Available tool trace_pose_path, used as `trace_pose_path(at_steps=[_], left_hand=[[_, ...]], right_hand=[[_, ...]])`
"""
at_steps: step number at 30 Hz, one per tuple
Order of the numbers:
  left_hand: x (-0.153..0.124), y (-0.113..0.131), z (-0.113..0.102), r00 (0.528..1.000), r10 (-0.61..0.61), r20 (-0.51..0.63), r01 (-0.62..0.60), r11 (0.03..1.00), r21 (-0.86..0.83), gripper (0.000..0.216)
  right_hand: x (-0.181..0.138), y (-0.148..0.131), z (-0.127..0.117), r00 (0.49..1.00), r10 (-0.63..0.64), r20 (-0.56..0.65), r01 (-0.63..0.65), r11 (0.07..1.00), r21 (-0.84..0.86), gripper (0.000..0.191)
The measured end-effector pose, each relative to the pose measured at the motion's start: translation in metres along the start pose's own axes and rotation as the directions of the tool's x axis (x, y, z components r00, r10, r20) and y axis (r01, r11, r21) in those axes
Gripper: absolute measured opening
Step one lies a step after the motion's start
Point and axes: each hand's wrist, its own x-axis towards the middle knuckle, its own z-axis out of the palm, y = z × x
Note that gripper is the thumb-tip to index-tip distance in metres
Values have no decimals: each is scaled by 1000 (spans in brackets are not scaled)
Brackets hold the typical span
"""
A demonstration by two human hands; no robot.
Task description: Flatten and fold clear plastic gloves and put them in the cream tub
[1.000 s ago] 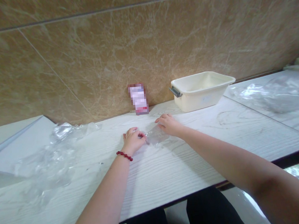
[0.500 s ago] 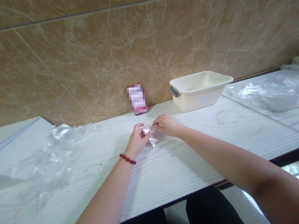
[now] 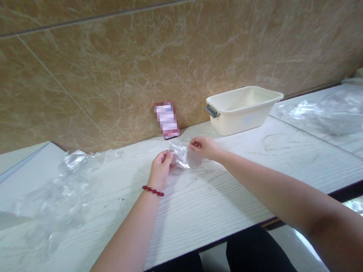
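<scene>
Both my hands hold one small clear plastic bag [image 3: 185, 158] a little above the white wood-grain table [image 3: 205, 201], near its far middle. My left hand [image 3: 160, 168], with a red bead bracelet at the wrist, pinches the bag's left edge. My right hand [image 3: 205, 147] pinches its upper right edge. The bag is stretched between them and hangs slightly crumpled.
A pile of clear plastic bags [image 3: 58, 189] lies at the left. A cream plastic tub [image 3: 242, 108] with a grey handle stands by the tiled wall. A small blurred red-and-white pack [image 3: 167, 120] leans on the wall. More clear plastic [image 3: 330, 109] lies on the right-hand table.
The bag lay flat on the table under my hands; both hands have pinched its edges, lifted it off the surface and drawn it apart.
</scene>
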Motion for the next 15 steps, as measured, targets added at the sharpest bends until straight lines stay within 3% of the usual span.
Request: trace_pose_path(at_steps=[3, 6, 10, 15], left_hand=[[0, 2, 0, 998, -42, -48, 39, 998, -59, 29], [-1, 3, 1, 995, -98, 22, 99, 993, -68, 28], [-3, 3, 2, 989, -131, 68, 136, 987, -79, 27], [1, 3, -1, 977, -172, 126, 189, 971, -144, 25]], right_hand=[[-1, -3, 2, 971, 134, 196, -182, 952, 248, 21], [-4, -6, 2, 935, 140, 327, -268, 881, 389, 29], [-7, -5, 3, 923, 123, 364, -286, 853, 437, 27], [-7, -1, 3, 931, 173, 322, -307, 846, 435, 22]])
